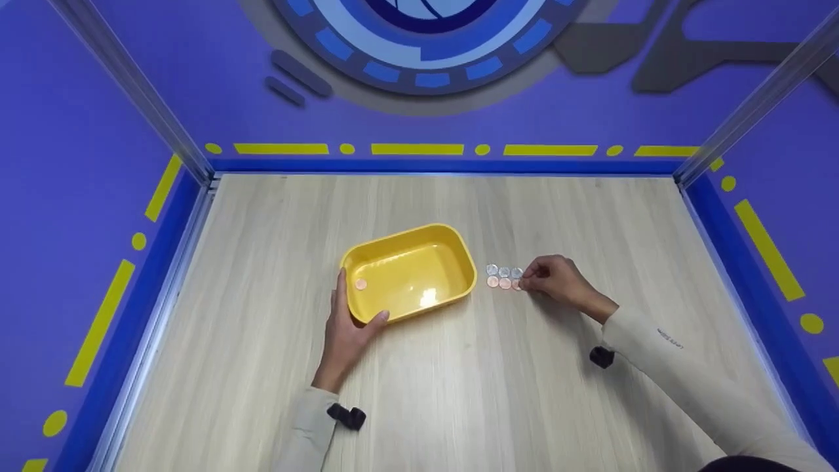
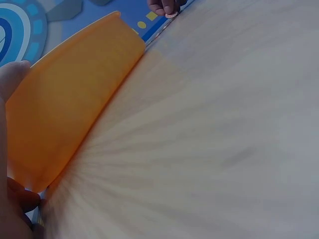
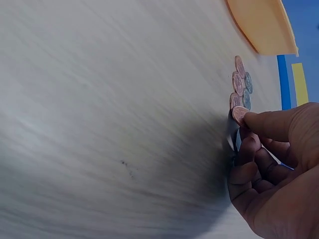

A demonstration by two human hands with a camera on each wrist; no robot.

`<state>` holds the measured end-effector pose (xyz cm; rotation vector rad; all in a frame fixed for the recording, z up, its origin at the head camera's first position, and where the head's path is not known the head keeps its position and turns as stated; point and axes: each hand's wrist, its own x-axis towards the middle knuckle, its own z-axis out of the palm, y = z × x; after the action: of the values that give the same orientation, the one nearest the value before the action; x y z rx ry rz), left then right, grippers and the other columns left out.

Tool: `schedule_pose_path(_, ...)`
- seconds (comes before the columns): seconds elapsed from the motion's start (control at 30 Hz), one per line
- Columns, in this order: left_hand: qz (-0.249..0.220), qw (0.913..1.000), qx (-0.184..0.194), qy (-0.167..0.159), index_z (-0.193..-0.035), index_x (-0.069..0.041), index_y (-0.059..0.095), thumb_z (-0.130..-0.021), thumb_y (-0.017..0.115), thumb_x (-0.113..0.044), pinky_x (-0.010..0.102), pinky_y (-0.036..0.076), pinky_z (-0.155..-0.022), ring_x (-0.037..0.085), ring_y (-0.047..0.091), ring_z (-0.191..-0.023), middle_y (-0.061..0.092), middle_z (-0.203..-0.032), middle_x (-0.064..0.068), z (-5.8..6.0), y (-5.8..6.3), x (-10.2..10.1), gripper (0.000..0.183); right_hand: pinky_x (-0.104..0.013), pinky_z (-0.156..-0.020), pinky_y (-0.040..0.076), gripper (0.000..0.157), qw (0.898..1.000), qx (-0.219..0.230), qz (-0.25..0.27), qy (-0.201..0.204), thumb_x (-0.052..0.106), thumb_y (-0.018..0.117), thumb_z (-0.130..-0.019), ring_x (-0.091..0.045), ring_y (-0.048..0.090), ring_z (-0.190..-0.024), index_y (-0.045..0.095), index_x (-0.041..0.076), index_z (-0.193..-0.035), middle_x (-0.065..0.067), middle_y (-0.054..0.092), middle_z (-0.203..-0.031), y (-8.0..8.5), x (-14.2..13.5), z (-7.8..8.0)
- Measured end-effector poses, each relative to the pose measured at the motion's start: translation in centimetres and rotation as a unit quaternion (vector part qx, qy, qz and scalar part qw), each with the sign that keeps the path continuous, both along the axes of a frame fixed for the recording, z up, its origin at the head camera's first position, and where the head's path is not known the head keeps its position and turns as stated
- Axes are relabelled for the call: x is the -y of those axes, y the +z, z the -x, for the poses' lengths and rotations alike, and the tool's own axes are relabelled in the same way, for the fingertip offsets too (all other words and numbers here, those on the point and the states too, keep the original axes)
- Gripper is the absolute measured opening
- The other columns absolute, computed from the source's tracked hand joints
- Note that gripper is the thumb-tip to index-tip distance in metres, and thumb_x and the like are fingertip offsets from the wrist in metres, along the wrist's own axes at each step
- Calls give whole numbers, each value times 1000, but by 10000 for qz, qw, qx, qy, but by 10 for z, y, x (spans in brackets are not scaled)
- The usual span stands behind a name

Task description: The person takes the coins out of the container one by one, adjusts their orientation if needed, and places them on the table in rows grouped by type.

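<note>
A yellow plastic bin (image 1: 452,303) stands on the table with one copper coin (image 1: 361,284) lying inside near its left end. My left hand (image 1: 347,331) grips the bin's near left corner, thumb over the near rim and fingers along the left side; the left wrist view shows the bin's outer wall (image 2: 75,99) close up. Right of the bin, silver coins (image 1: 504,271) lie in a row behind a row of copper coins (image 1: 505,283). At the right end of these rows, my right hand (image 1: 557,282) pinches a copper coin (image 3: 239,114) between thumb and finger, close over the last copper coin.
The wood-grain table (image 1: 419,393) is enclosed by blue-purple panels (image 1: 419,124) at the back and both sides, with metal posts (image 1: 151,105) at the corners. Black straps (image 1: 602,356) hang at both wrists.
</note>
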<state>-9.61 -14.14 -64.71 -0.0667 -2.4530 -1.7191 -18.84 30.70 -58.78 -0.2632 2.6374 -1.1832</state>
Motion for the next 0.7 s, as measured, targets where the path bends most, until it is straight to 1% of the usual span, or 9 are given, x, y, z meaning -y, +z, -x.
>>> schedule_pose_path(0.2,25,10000,-4,3,-179,-26,10,-91,87,-40,54,44,-115,31,55,-140,44,-162,17,1,-1,0,118,-22,-73,49,7,9998,-119,-124,-32,4,86,-95,-19,64,-83,79,1,-95,-8,76,-89,-2,-4,-2)
schedule_pose_path(0.33,19,10000,-26,19,-179,-27,11,-91,88,-40,54,45,-114,31,56,-139,44,-162,17,1,-1,0,118,-24,-72,49,6,9995,-228,-223,-31,3,85,-94,-18,62,-82,79,1,-95,-6,75,-89,-4,-6,-3)
schedule_pose_path(0.53,32,10000,-91,9,-179,-24,11,-91,88,-38,54,47,-112,31,57,-137,44,-162,16,0,-1,0,117,-23,-72,49,6,9994,-326,-88,17,-5,80,-93,-17,63,-83,78,-1,-97,-9,75,-91,-6,-7,-6)
schedule_pose_path(0.7,49,10000,-72,29,-179,-25,12,-91,88,-39,54,47,-111,32,57,-137,44,-163,17,0,0,0,117,-22,-72,50,6,9993,-363,-54,7,-4,81,-94,-18,64,-84,77,-1,-98,-10,75,-93,-9,-8,-7)
